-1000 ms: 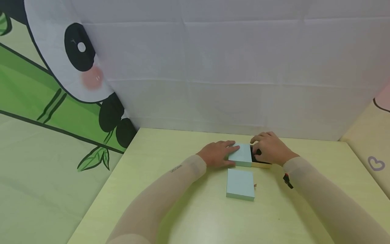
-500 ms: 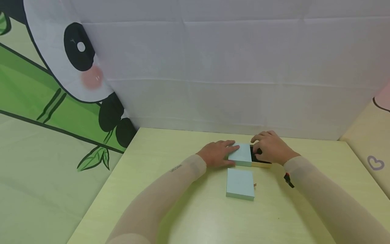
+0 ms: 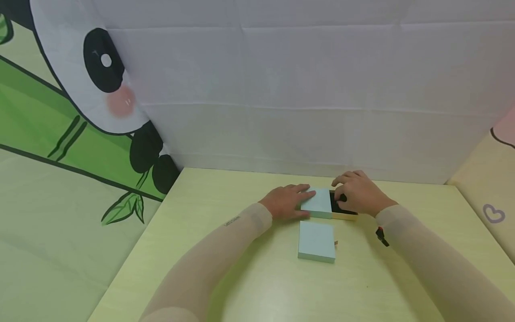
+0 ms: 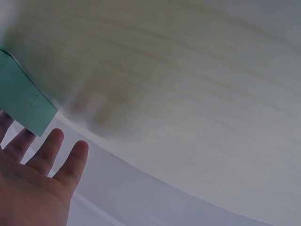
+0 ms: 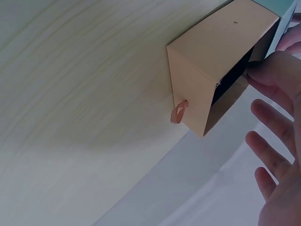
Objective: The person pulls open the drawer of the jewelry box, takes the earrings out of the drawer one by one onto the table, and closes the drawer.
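A pale mint slide-out box stands at the far side of the table, its mint sleeve (image 3: 319, 203) on the left and its tan drawer (image 5: 207, 56) drawn partway out to the right. The drawer has a dark inside and a small tan ribbon pull (image 5: 178, 113) on its end. My left hand (image 3: 284, 202) rests on the sleeve with spread, straight fingers. At the drawer's opening, my right hand (image 3: 358, 194) pinches a small black object (image 5: 254, 69) between thumb and index finger. Its other fingers stay loosely bent; the object's kind is mostly hidden.
A second mint box (image 3: 316, 240) with a ribbon tab on its right side lies on the pale wooden table (image 3: 257, 277), just nearer than the first. A white cloth backdrop (image 3: 281, 89) rises right behind the table's far edge.
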The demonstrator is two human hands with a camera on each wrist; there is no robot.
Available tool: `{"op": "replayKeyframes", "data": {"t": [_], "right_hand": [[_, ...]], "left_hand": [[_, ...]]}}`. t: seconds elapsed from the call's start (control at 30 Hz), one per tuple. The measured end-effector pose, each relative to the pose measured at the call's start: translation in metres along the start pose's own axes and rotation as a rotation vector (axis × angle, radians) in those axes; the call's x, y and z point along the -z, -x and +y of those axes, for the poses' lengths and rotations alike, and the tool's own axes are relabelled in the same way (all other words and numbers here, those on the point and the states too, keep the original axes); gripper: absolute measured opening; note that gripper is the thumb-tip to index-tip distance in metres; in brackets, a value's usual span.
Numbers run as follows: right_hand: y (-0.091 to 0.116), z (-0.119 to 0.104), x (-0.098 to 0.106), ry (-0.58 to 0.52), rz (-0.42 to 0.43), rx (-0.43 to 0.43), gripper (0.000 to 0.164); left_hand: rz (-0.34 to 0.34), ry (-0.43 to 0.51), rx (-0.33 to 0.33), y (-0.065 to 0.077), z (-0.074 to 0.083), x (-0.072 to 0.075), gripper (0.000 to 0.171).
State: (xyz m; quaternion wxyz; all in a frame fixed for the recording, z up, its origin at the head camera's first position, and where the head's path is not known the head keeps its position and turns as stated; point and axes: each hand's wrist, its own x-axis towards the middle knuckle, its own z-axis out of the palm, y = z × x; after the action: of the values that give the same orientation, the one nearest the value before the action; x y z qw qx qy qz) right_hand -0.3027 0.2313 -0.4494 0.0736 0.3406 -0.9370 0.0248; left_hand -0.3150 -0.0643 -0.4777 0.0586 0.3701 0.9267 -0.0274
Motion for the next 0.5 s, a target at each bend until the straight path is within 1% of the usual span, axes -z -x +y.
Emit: {"op": "replayKeyframes", "data": {"t": [0.27,0.5], "right_hand": [[0.0026,0.003,0.0007,0.01,0.015,0.002,0.01],[0.0044,0.0065,0.0028,0.011,0.007,-0.013,0.009]], "left_hand": [[-0.022,-0.014,-0.006,-0.0025,-0.0011,0.0024,0.086],[-0.013,-0.022,-0.01,-0.0044,-0.0015,0.0006,0.086]]}}
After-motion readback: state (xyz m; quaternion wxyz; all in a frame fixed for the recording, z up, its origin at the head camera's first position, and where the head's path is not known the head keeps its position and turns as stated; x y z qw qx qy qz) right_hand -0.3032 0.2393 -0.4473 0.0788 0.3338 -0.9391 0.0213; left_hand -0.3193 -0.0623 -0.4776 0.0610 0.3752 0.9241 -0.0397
